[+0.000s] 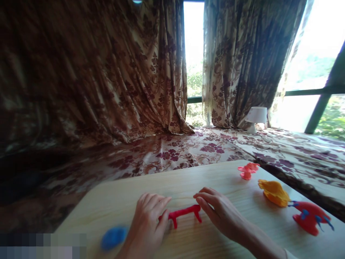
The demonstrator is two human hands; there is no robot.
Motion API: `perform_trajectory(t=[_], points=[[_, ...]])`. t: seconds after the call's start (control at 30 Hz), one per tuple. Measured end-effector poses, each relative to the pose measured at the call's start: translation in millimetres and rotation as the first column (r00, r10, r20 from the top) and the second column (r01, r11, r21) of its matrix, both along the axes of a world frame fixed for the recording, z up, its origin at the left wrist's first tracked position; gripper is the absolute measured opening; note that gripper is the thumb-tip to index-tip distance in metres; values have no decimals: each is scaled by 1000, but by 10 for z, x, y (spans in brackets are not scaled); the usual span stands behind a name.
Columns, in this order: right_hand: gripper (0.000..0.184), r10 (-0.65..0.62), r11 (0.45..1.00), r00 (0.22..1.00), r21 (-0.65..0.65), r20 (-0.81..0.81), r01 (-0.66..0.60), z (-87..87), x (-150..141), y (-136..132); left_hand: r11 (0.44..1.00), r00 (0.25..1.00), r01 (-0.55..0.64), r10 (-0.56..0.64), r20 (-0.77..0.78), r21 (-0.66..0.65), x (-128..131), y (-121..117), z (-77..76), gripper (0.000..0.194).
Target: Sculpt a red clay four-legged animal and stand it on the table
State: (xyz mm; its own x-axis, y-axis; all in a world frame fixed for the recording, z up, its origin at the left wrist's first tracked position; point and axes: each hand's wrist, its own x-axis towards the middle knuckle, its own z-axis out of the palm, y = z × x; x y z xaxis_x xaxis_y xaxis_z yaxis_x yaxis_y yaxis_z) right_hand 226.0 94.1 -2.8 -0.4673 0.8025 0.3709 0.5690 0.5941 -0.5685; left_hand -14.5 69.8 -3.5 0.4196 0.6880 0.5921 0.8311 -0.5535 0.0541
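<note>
A red modelling-clay piece (183, 213), a long bar with short legs hanging from it, is between my two hands above or on the wooden table. My left hand (151, 217) is at its left end, with the thumb across the clay and the other fingers stretched beyond it. My right hand (219, 210) is by the right end, fingers stretched out and the thumb close above the clay; whether it touches I cannot tell. Left of my left hand lies a blurred blue lump (114, 237), likely clay.
Along the right side of the light wooden table (113, 190) stand a pink clay figure (246, 171), a yellow one (274, 193) and a red one with blue parts (309, 217). Flowered cloth (172, 154) lies beyond, with a small white lamp (257, 115), curtains and windows.
</note>
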Motion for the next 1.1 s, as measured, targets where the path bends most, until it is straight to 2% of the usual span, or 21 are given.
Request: perform_trajectory(t=[0.13,0.3,0.47,0.6,0.73,0.83,0.93,1.0,1.1], points=[[35,-10,1000,1000,10,-27,10,-9,-7,8,999,999,-12,10,40,50,-42,26,3,22],[38,-48,998,998,36,-37,49,-71,14,46,999,996,0,-5,87,48,-34,42,21,22],[40,-98,994,993,46,-60,101,-167,45,136,997,991,-41,32,134,70,-93,-26,181,21],[40,-121,990,988,65,-99,128,-223,72,224,979,978,-125,95,186,158,-261,-232,307,19],[41,-133,985,974,87,-186,151,-163,112,242,958,980,-185,166,107,217,-509,-571,287,17],[41,-135,983,956,89,-262,164,-57,119,124,949,974,-214,224,-20,230,-715,-850,208,17],[36,-90,990,953,81,-290,119,38,75,-91,944,955,-251,277,-102,215,-871,-1063,134,18],[31,-30,996,966,74,-256,50,79,9,-223,945,951,-250,280,-127,212,-915,-1130,102,19],[24,34,997,988,77,-149,-23,109,-140,-303,953,961,-224,252,-118,205,-861,-1104,97,21]])
